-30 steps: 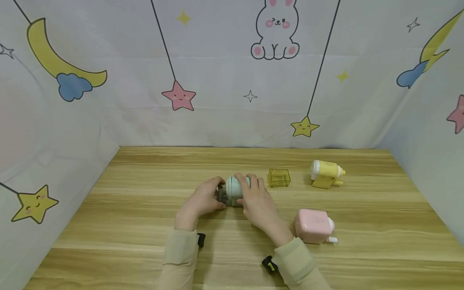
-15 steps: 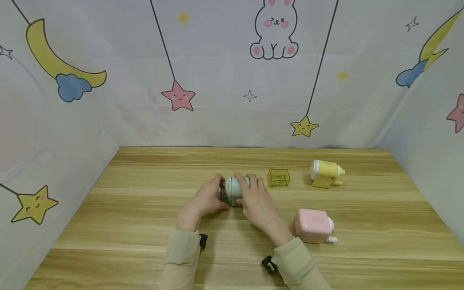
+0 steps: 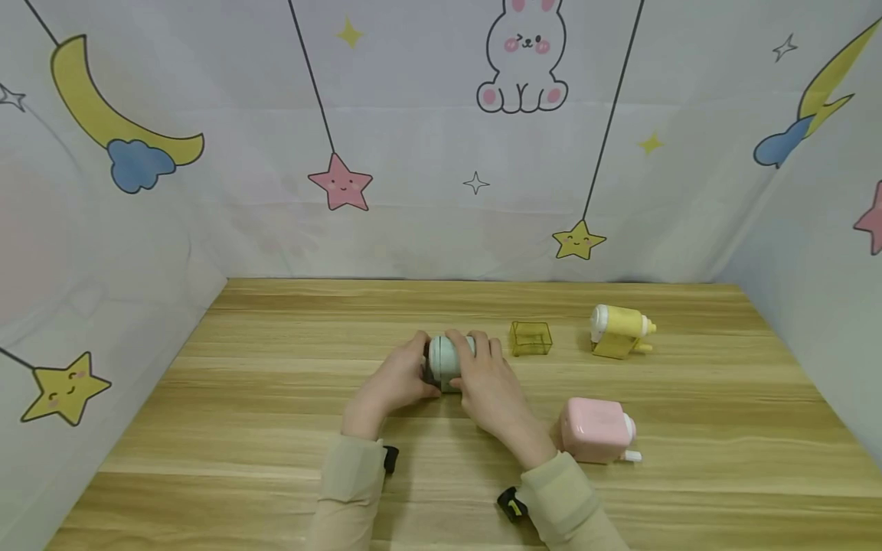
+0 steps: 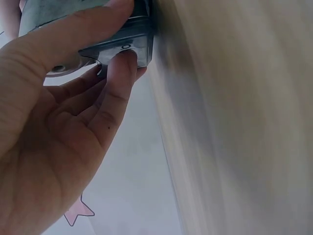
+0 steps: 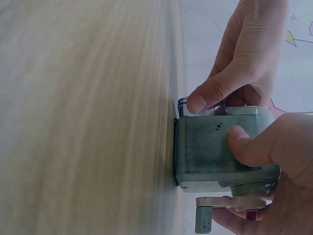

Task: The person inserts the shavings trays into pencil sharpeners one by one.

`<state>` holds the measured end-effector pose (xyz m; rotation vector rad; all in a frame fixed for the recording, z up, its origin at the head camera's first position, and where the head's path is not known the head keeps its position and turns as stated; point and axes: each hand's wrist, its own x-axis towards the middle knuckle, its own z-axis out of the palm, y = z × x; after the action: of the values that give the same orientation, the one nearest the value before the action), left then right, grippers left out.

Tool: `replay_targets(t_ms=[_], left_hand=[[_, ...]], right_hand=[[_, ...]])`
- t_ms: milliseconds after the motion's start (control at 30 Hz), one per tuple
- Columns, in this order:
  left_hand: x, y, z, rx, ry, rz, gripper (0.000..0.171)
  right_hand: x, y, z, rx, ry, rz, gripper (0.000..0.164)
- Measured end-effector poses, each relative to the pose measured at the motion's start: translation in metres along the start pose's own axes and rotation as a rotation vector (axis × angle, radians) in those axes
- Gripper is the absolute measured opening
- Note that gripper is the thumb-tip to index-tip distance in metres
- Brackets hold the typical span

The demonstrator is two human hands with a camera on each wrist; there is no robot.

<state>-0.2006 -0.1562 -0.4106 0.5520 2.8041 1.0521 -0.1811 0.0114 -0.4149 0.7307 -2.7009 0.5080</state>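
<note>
A mint-green crank pencil sharpener [image 3: 444,360] sits mid-table between both hands. My right hand [image 3: 491,383] grips its body from the right, the thumb lying along the side in the right wrist view. There the sharpener's crank handle [image 5: 204,218] sticks out beneath that hand. From the other end, my left hand [image 3: 393,379] pinches the see-through dark shavings drawer [image 5: 183,108], most of which is inside the body. In the left wrist view a fingertip presses on the drawer's front face [image 4: 144,54], while the thumb lies across the side.
A yellow pencil sharpener [image 3: 616,329] stands at the back right, with a see-through amber drawer [image 3: 530,338] apart on its left. Nearer, beside my right forearm, is a pink pencil sharpener [image 3: 596,428]. A printed cloth [image 3: 413,245] encloses the wooden table's back and sides.
My left hand has moved a little to the right, and the dark drawer has slid further into the green sharpener. The right hand has kept its place on the body.
</note>
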Motion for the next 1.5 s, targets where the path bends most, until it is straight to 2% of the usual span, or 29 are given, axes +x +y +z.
replay_targets(t_ms=[933, 1500], left_hand=[[0.0016, 0.0, 0.0036, 0.02, -0.017, 0.029, 0.062], [0.0016, 0.0022, 0.0047, -0.011, -0.003, 0.043, 0.061]], right_hand=[[0.0, -0.0017, 0.0003, -0.007, 0.009, 0.004, 0.067], [-0.0005, -0.0019, -0.0003, -0.011, 0.02, -0.008, 0.067]])
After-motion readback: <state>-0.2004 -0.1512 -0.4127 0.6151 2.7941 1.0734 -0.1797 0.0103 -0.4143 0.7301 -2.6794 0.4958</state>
